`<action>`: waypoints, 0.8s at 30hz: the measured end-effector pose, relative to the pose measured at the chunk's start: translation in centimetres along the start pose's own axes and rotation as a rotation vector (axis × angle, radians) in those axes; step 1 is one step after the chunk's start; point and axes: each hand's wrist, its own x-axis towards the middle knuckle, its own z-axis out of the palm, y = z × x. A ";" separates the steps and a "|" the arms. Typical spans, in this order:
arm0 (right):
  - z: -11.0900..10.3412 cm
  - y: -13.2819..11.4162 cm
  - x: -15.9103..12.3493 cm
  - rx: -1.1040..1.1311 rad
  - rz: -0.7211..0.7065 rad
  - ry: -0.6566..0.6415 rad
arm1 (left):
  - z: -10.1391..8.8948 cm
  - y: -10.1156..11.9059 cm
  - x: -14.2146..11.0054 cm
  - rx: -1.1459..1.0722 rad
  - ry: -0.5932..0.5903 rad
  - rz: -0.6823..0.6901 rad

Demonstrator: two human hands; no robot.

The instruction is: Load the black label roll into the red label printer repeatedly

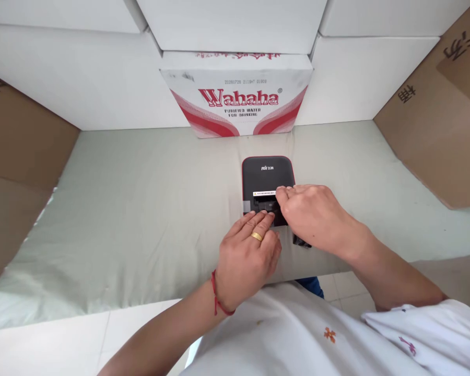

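A small black device with a red edge, which looks like a receipt printer (267, 180), lies on the cloth in front of me. A recess shows in its near half, below a white warning strip (263, 194). Clear tape (246, 207) sticks to its left side. My left hand (248, 250) rests with outstretched fingers on the printer's near edge. Over the right side of the recess, my right hand (317, 216) is closed, fingers curled; what it pinches is hidden. A glossy black piece (301, 241) lies partly under the right wrist, by the printer's near right corner.
Beyond the printer stands a red and white Wahaha water carton (241, 99) against stacked white boxes (70, 78). Brown cardboard boxes flank the table, one left (19, 172) and one right (438, 125). A pale green cloth (149, 209) covers the table, its near edge just before my body.
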 end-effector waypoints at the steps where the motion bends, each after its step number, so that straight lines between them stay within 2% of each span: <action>1: 0.2 0.0 -0.1 0.013 0.001 0.011 | -0.2 0.0 -0.1 -0.021 0.003 -0.017; 5: 1.5 1.0 -0.5 0.074 0.064 0.140 | -1.0 -0.5 -0.9 -0.166 0.078 -0.184; 7: 2.6 1.4 -0.8 0.157 0.117 0.258 | -1.0 -1.7 -1.4 -0.295 0.134 -0.383; 9: 3.8 1.5 -1.1 0.311 0.130 0.401 | -0.5 -3.4 -1.6 -0.497 0.181 -0.649; 10: 4.4 1.4 -1.2 0.406 0.109 0.475 | 0.0 -4.5 -1.7 -0.617 0.195 -0.773; 12: 5.5 0.9 -1.4 0.583 0.018 0.597 | 1.3 -6.8 -1.6 -0.862 0.186 -0.884; 15: 6.8 0.0 -1.7 0.717 -0.127 0.701 | 3.8 -9.6 -1.6 -1.084 0.128 -0.891; 17: 7.5 -0.3 -2.0 0.747 -0.147 0.709 | 5.5 -10.7 -1.8 -1.145 0.090 -0.855; 20: 8.2 -0.3 -2.5 0.774 -0.135 0.695 | 7.4 -11.5 -2.3 -1.174 0.033 -0.765; 24: 8.4 -0.4 -2.9 0.737 -0.123 0.703 | 8.8 -11.9 -2.6 -1.173 0.016 -0.648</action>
